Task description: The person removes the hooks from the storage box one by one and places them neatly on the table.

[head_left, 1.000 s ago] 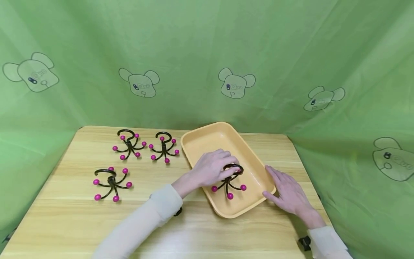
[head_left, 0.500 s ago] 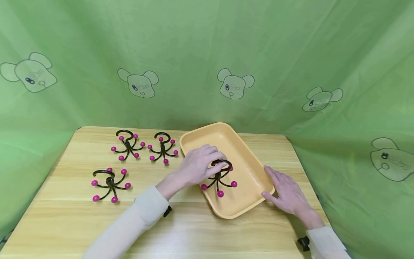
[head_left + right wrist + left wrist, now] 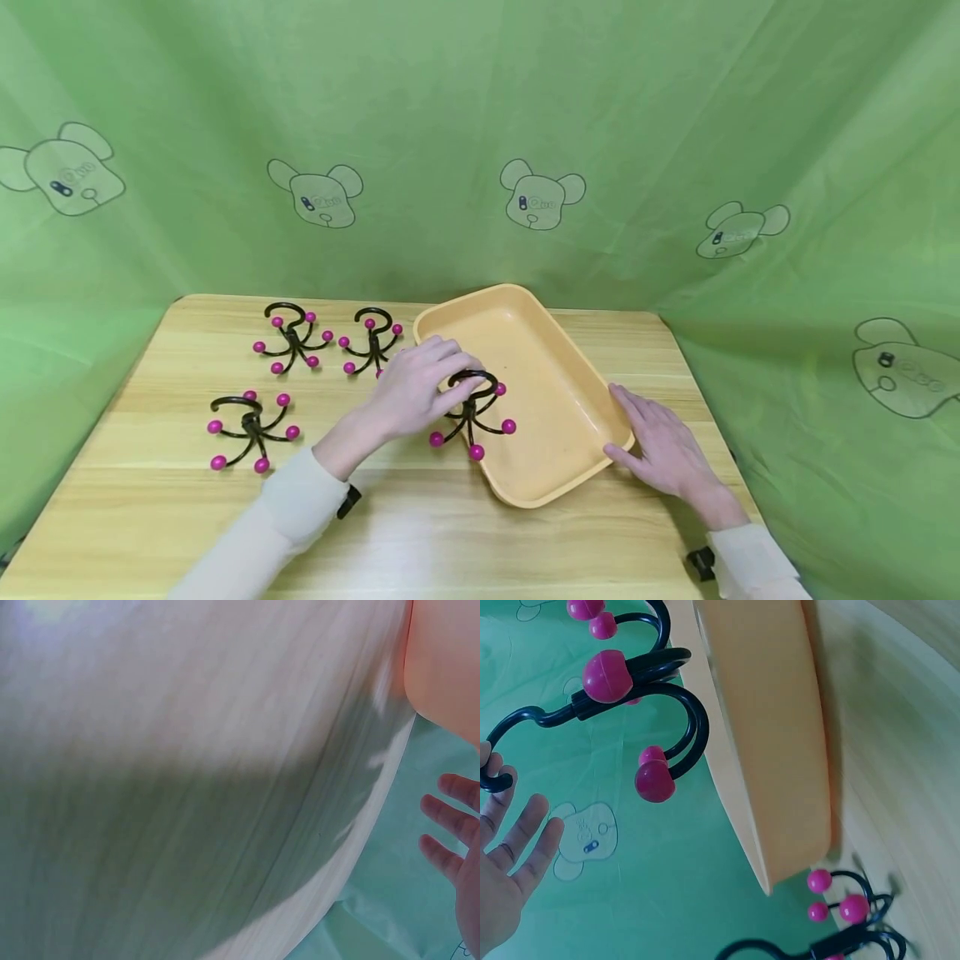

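Observation:
My left hand [image 3: 411,390] pinches the curved top of a black claw hanger hook [image 3: 470,410] whose several arms end in pink balls. In the head view this hook overlaps the left rim of a pale orange tray [image 3: 536,392]. The left wrist view shows the hanger hook [image 3: 604,703] dangling from thumb and fingertip, its other fingers [image 3: 544,851] spread. At the tray's right corner, my right hand [image 3: 667,450] touches the rim with straight fingers. Two similar hooks, one left [image 3: 292,337] and one right [image 3: 373,340], lie at the back; a third hook [image 3: 251,425] lies nearer.
The wooden table [image 3: 420,533] carries the tray, which stands slantwise near the back edge. A green curtain [image 3: 450,108] with printed bear heads hangs behind and at both sides. Dark wrist straps [image 3: 348,502] show at the sleeves.
My left hand has carried the hanger hook leftward, from over the middle of the tray to its left rim. The right hand stays at the tray's corner.

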The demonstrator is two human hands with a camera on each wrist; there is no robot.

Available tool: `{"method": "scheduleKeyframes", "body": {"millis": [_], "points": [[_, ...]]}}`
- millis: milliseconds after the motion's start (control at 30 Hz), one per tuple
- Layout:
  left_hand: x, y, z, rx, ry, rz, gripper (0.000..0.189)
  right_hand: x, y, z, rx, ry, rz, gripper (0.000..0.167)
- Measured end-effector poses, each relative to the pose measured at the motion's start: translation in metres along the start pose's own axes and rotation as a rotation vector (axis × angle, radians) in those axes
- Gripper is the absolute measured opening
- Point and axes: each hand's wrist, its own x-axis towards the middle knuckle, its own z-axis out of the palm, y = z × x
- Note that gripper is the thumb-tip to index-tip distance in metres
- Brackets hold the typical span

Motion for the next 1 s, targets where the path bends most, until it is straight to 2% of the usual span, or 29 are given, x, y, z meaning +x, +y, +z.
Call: {"method": "scheduleKeyframes", "body": {"millis": [133,233,567,733,1000], "points": [[-0.009,-0.005,-0.007,0.012,0.030,0.025,0.015,0.000,0.000,0.000,0.002,-0.001,0.000,0.101],[-0.016,-0.008,-0.014,0.024,0.040,0.021,0.015,0.000,0.000,0.000,0.002,-0.002,0.000,0.101],[-0.037,-0.017,-0.039,0.036,0.022,-0.066,0.019,0.000,0.000,0.000,0.005,-0.001,-0.002,0.101],[-0.049,-0.023,-0.051,0.045,0.035,-0.099,0.019,0.001,-0.001,-0.001,-0.001,0.001,-0.007,0.101],[-0.069,-0.035,-0.063,0.057,0.052,-0.140,0.019,0.000,-0.002,-0.002,-0.004,0.006,-0.008,0.101]]}}
